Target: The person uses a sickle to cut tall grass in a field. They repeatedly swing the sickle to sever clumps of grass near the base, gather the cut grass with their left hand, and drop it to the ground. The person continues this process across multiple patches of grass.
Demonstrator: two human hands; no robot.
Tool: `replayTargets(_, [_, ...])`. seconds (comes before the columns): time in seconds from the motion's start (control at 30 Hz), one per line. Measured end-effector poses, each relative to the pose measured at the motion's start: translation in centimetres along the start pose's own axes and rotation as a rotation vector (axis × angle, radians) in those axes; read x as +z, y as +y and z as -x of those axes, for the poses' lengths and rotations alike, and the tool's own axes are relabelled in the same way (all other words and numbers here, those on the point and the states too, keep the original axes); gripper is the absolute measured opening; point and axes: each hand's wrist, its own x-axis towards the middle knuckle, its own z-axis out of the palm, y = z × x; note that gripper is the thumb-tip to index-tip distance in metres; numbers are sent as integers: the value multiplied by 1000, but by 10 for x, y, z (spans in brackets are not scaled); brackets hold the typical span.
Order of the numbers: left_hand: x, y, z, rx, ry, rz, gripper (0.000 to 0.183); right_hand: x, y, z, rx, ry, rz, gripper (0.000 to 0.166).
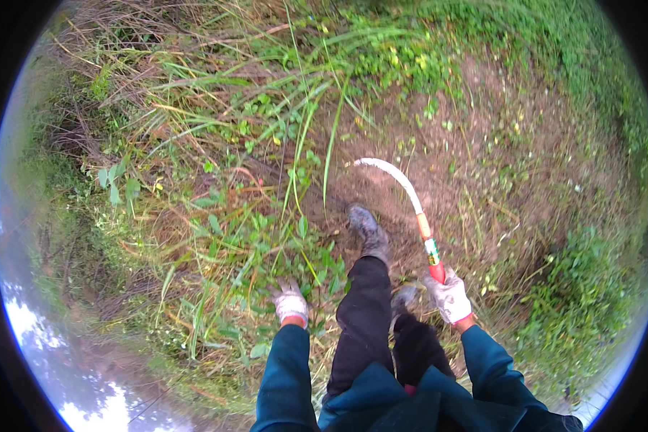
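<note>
My right hand [449, 296], in a whitish work glove, is closed around the red end of a sickle's handle. The sickle [399, 178] has a long curved pale blade pointing up and to the left, over bare soil. Its handle is orange and red with a coloured label between. My left hand [290, 300], in a similar glove, is spread with its fingers apart at the edge of leafy green weeds [264, 237]. No object shows in it; its fingertips are partly among the leaves. Long grass blades [302, 124] arch over the ground left of the sickle's tip.
One muddy boot [368, 229] stands ahead on the soil [378, 183], the other [405, 299] further back between my hands. Dry stems and tangled brush [102, 54] cover the upper left. Low green plants [578, 302] grow at the right, and denser growth [588, 59] at the upper right.
</note>
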Motion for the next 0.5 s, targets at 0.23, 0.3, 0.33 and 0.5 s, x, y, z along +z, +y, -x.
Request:
replayTargets(0.23, [-25,-13,-25,38,-248,166,107,-24,-69,-18,15,249,-27,25])
replayTargets(0.3, [-70,-11,-19,38,-340,153,103,-15,-134,-15,42,227,-244,15])
replayTargets(0.33, [-81,-15,-20,86,-297,173,94,-16,-154,-25,94,231,-253,14])
replayTargets(0.5, [-188,8,-13,445,-257,340,65,1,-236,-56,4,182,-190,12])
